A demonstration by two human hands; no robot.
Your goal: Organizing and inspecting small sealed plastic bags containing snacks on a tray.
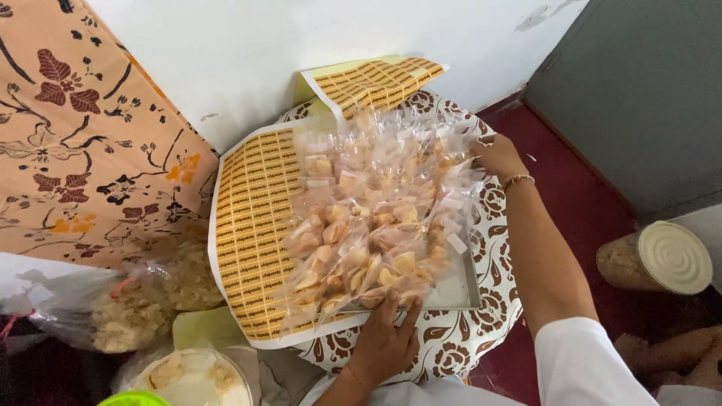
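Snack packets (376, 218): clear bags of pale chips, heaped in shallow metal tray (468, 289) on round patterned table (451, 346), directly ahead of me. Heap runs long from near edge toward wall. My left hand (383, 342) at near edge, fingers spread flat, pressing front packets. My right hand (498, 156) at far right corner, fingers curled, gripping packets there. Yellow sticker sheet (252, 218) lies left of tray.

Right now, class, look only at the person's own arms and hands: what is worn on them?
Both arms come out of white sleeves, leaving the forearms bare. The right hand has a thin beaded bracelet at the wrist. The left hand shows a faint thin band at its wrist. No gloves or rings are visible.
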